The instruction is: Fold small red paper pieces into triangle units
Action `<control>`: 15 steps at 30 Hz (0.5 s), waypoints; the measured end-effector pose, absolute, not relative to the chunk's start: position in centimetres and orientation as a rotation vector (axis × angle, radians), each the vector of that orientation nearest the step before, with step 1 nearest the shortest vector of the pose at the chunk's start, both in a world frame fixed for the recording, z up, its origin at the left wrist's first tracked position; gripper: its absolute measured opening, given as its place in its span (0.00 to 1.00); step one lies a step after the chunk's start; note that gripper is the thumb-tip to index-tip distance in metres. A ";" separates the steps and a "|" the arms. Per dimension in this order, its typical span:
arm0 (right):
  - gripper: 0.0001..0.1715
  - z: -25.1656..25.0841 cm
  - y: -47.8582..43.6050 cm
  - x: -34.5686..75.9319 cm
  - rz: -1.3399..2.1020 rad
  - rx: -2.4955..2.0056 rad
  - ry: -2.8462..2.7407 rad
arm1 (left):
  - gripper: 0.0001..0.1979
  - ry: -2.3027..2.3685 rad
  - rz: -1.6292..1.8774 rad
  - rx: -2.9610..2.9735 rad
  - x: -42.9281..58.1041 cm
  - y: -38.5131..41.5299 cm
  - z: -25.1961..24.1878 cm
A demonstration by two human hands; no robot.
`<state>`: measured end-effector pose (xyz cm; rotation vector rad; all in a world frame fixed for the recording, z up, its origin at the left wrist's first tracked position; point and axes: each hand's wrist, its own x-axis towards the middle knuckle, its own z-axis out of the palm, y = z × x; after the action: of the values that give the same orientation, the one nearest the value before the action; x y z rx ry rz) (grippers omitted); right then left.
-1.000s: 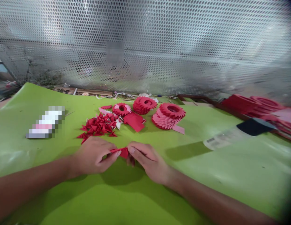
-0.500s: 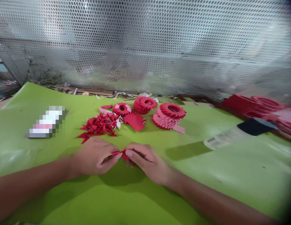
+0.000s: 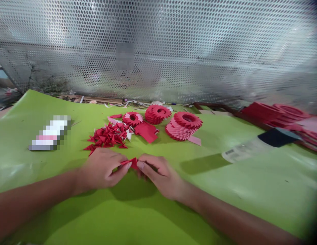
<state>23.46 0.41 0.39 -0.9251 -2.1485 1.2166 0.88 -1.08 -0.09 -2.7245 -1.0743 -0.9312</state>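
Observation:
Between my two hands is a small folded piece of red paper (image 3: 133, 163). My left hand (image 3: 103, 169) pinches its left end between thumb and fingers. On the other end, the thumb and fingers of my right hand (image 3: 158, 173) are closed. Just beyond my left hand lies a pile of red folded paper pieces (image 3: 107, 135), with some white and pink ones among them. A small stack of flat red paper (image 3: 147, 132) sits beside the pile. Behind these stand a small red and pink paper ring (image 3: 132, 118), a taller red ring (image 3: 157, 114) and a pink ring with a red top (image 3: 184, 126).
A clear bottle with a black cap (image 3: 250, 148) lies at the right. Beyond it are stacked red paper shapes (image 3: 273, 115). A blurred-out rectangular object (image 3: 51, 133) lies on the left of the green tabletop (image 3: 97, 217). A perforated metal screen (image 3: 158, 51) rises behind.
The red paper has tilted up slightly, and more of its face shows between my hands. Both hands keep nearly the same place and grip.

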 end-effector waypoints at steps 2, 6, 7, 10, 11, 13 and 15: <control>0.27 0.6 0.4 23.4 1.207 -0.944 -2.160 | 0.23 -1.040 -0.918 -2.740 0.9 -1.2 0.1; 0.26 1.0 0.5 23.3 1.241 -0.966 -2.162 | 0.22 -1.030 -0.879 -2.748 0.9 -1.3 0.2; 0.26 1.0 0.5 23.2 1.251 -0.963 -2.155 | 0.22 -1.026 -0.866 -2.751 0.9 -1.3 0.3; 0.25 0.8 0.6 23.2 1.270 -0.952 -2.136 | 0.22 -0.992 -0.829 -2.763 0.8 -1.3 0.3; 0.25 0.8 0.6 23.2 1.269 -0.949 -2.134 | 0.22 -0.982 -0.823 -2.768 0.8 -1.3 0.3; 0.24 0.6 0.6 23.3 1.261 -0.940 -2.130 | 0.21 -0.969 -0.831 -2.777 0.7 -1.2 0.3; 0.23 0.5 0.7 23.4 1.261 -0.940 -2.118 | 0.19 -0.978 -0.878 -2.773 0.6 -1.2 0.1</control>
<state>23.37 0.70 0.53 -0.9401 -2.1181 1.2612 0.64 -1.16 0.15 -2.7728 -0.9778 -0.8781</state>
